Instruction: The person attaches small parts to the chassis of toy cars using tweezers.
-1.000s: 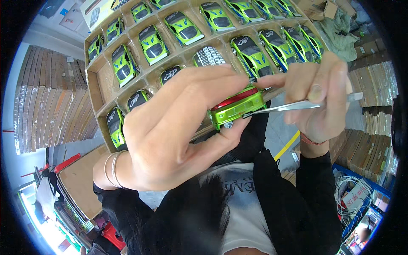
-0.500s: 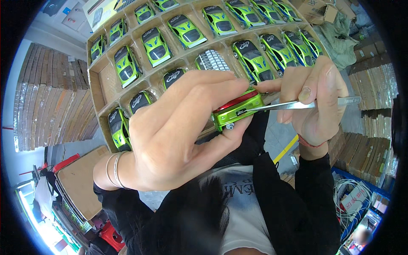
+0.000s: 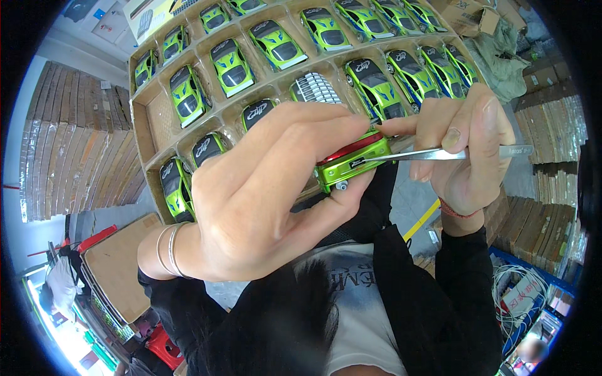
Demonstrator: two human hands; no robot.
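Between the fingers and thumb of my left hand (image 3: pixel 269 194) is a green toy car (image 3: pixel 360 156), its end with a red strip turned up toward me. My right hand (image 3: pixel 467 147) is closed on silver tweezers (image 3: pixel 433 154). Their tip touches a small dark rectangular patch on the car's green end. My right index fingertip reaches to the car's upper edge beside my left fingers. Behind both hands is a divided tray (image 3: pixel 153 135) with several more green toy cars (image 3: pixel 276 45) in its compartments. Part of the held car is hidden by my left hand.
A sheet of small silver-and-black pieces (image 3: pixel 315 89) lies in one tray compartment. Stacked flat cardboard (image 3: pixel 75 144) stands at the left, with more cardboard stacks (image 3: pixel 552 131) at the right. An open carton (image 3: pixel 470 15) sits at the far right, and coiled cables (image 3: pixel 517 294) lie lower right.
Hardly anything differs. The held car and the tweezers have shifted very slightly to the right, with the tip still on the dark patch.
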